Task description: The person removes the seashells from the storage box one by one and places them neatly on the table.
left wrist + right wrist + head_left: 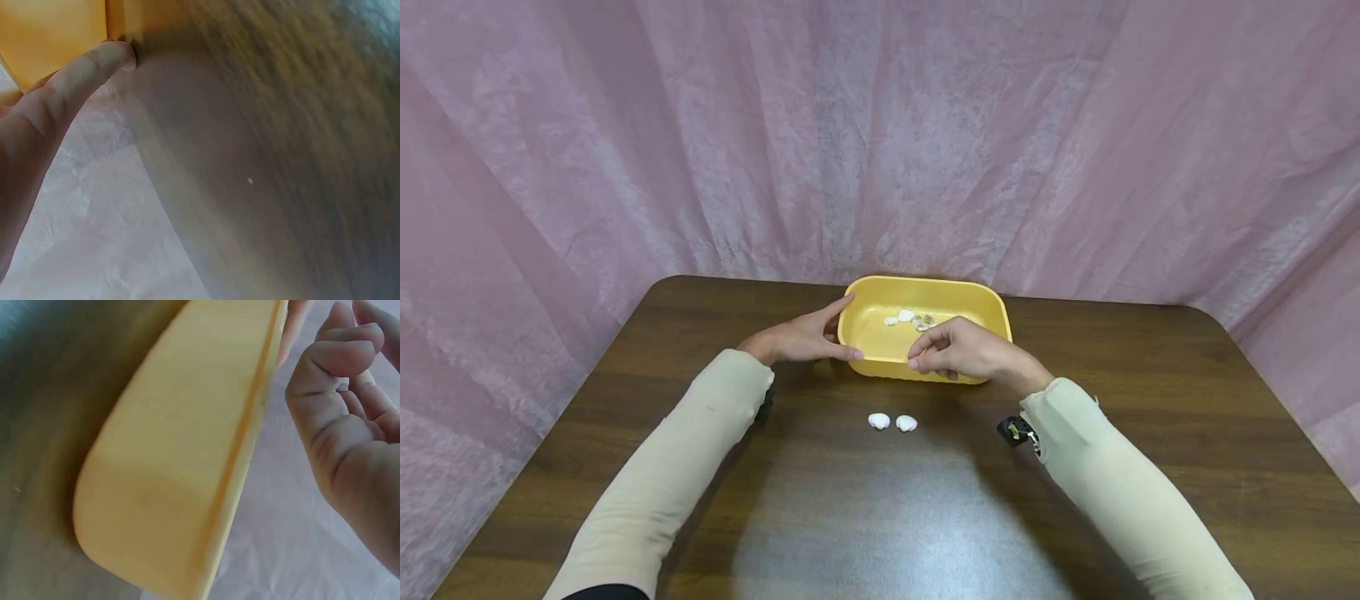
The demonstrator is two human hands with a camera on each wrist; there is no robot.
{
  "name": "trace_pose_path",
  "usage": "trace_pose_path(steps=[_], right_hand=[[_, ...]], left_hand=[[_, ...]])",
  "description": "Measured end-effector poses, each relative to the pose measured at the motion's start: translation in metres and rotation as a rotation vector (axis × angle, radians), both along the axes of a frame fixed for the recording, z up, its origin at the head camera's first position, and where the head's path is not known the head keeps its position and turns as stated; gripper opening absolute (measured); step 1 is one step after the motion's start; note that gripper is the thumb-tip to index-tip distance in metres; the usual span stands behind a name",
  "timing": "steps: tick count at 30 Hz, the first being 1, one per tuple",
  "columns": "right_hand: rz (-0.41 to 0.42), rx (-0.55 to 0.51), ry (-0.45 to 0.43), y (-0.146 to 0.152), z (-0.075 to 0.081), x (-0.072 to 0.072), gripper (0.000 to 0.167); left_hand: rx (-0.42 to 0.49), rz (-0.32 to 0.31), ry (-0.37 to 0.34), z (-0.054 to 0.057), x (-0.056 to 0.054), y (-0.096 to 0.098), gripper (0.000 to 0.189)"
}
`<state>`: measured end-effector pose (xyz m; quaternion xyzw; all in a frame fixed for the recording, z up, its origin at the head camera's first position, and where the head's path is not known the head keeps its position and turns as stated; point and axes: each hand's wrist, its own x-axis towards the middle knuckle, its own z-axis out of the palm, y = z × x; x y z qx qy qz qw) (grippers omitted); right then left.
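Spans yellow plastic tub [932, 293] with spread left hand [801, 338], curls right hand [966, 348] at near side with any hold indiscernible, could spill white seashells [906, 316] by knocking wall.

The yellow tub [891, 369], rectangular with rounded corners, sits upright toward the bench's [1150, 392] far edge, small pale pieces [906, 316] clustered inside. I see two white ribbed shells [878, 421] side by side, slightly apart, on its near side.

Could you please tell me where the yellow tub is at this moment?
In the head view, the yellow tub stands at the far edge of the table, just right of centre, beyond two white shells. The left hand touches its left end.
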<state>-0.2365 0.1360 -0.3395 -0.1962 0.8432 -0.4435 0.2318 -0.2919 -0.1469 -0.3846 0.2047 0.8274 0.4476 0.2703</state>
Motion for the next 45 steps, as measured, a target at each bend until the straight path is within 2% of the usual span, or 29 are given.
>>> trace_pose_path(steps=[7,13,20,27,35,45], right_hand=[[-0.053,0.019,0.017,-0.002,0.004,-0.022,0.018],[-0.106,0.041,0.0,-0.005,-0.001,-0.036,0.024],[-0.145,0.043,-0.004,-0.009,-0.01,-0.046,0.022],[-0.162,0.029,-0.029,-0.016,-0.019,-0.058,0.022],[-0.175,0.048,-0.011,-0.019,-0.018,-0.065,0.021],[-0.216,0.044,-0.039,-0.022,-0.023,-0.076,0.018]], left_hand=[[-0.012,0.002,0.002,-0.001,-0.002,-0.002,0.112],[-0.003,0.005,-0.003,-0.004,-0.002,-0.003,0.112],[0.019,0.001,-0.016,-0.007,-0.002,-0.005,0.112],[0.004,0.017,-0.019,-0.008,0.001,-0.008,0.111],[0.014,0.007,-0.008,-0.01,-0.002,-0.005,0.111],[0.002,0.003,0.015,-0.013,-0.006,0.001,0.11]])
